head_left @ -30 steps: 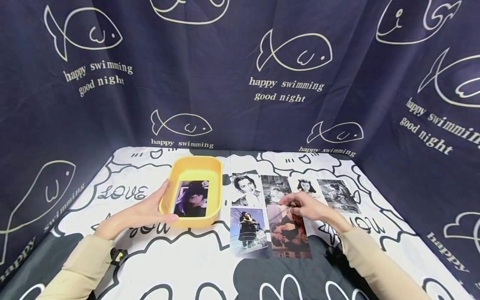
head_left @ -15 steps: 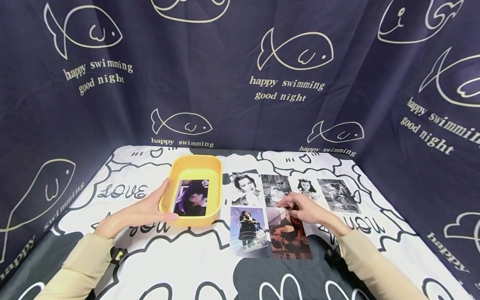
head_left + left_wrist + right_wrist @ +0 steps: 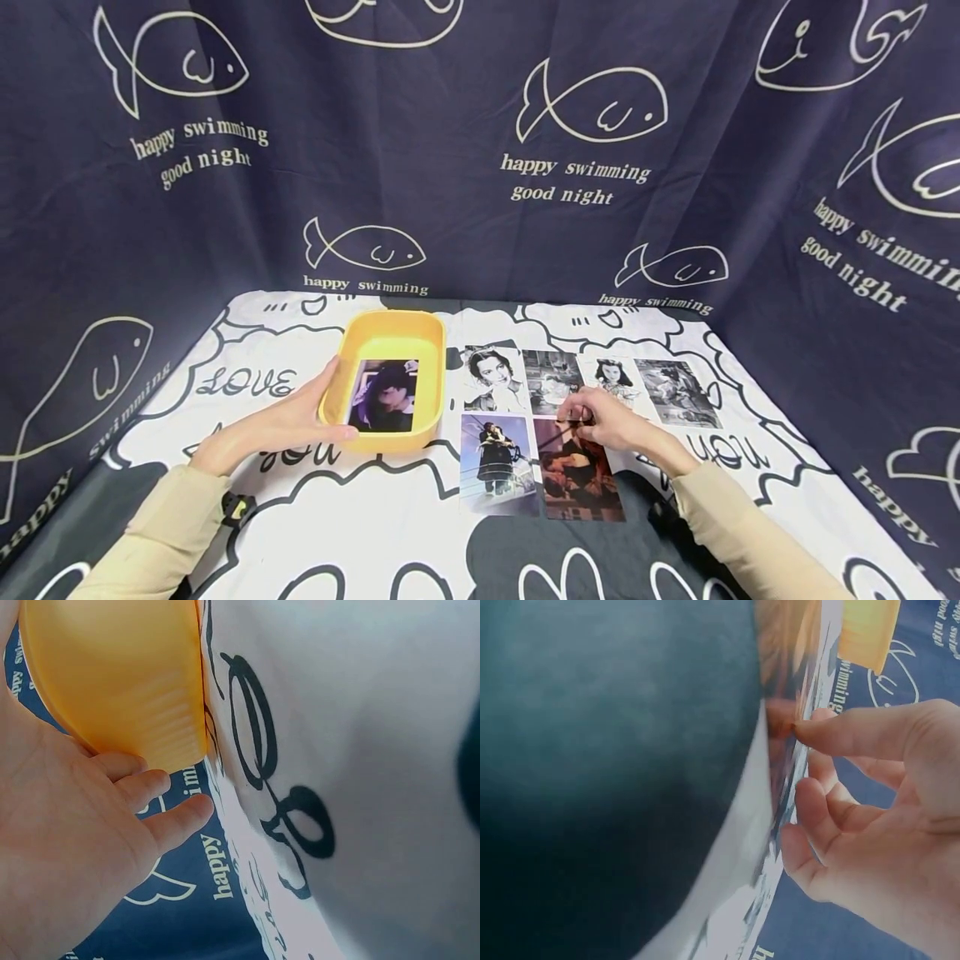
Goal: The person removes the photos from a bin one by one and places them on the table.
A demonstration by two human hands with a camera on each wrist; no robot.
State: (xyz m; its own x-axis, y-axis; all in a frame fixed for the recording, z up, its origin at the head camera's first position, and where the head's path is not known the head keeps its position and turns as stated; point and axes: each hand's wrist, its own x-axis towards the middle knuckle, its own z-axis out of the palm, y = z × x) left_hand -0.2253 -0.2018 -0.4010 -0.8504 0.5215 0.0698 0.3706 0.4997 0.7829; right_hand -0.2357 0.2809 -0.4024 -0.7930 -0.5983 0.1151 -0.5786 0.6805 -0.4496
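Note:
My left hand (image 3: pixel 296 417) grips the near left corner of a yellow plastic box (image 3: pixel 433 379), its thumb at the near rim and its fingers along the outer side. Inside the box lies a dark purple photo (image 3: pixel 386 396). Over to the right, my right hand (image 3: pixel 613 418) pinches the far edge of a reddish-orange photo (image 3: pixel 577 479) between thumb and fingertips; in the right wrist view the thumb (image 3: pixel 855 735) meets that edge. Just left of it is a blue photo of a couple on a ship (image 3: pixel 497 467).
Several black-and-white photos lie in a row behind, from a portrait (image 3: pixel 491 379) to a darker print (image 3: pixel 677 392) at the right. A white-and-black patterned cloth (image 3: pixel 360 525) covers the table. Dark blue fish-print curtains (image 3: pixel 465 208) stand at the back and sides.
My right fingers have closed on the reddish photo's far edge. That photo has shifted slightly toward me and its glare has faded. The left hand and box stay in place.

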